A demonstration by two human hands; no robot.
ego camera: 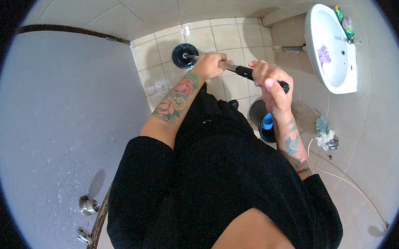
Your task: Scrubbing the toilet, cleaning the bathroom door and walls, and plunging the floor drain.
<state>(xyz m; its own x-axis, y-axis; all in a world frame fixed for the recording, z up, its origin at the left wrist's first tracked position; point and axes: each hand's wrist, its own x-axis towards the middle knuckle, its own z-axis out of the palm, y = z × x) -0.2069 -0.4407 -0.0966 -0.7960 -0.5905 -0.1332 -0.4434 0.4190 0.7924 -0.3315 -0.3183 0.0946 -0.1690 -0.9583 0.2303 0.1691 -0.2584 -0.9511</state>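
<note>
A long-handled floor-cleaning tool slants across the view, its metal pole [228, 65] ending in a black grip [244, 72]. Down on the beige floor tiles rests its round black head [180, 58], with a pale joint at the centre. My left hand [212, 65] is wrapped around the metal pole, above the head. Higher up, my right hand [274, 84] closes on the black grip, and the rounded handle end pokes out past my fingers. Whether the head carries bristles or cloth I cannot tell.
To the left stands a grey door [64, 97] with a round knob [89, 205]. A white washbasin [332, 72] juts from the right wall, a purple cloth [324, 55] in it. Beside my right forearm, a dark bucket [267, 136] holds something blue. A thin hose [350, 181] hangs along the wall.
</note>
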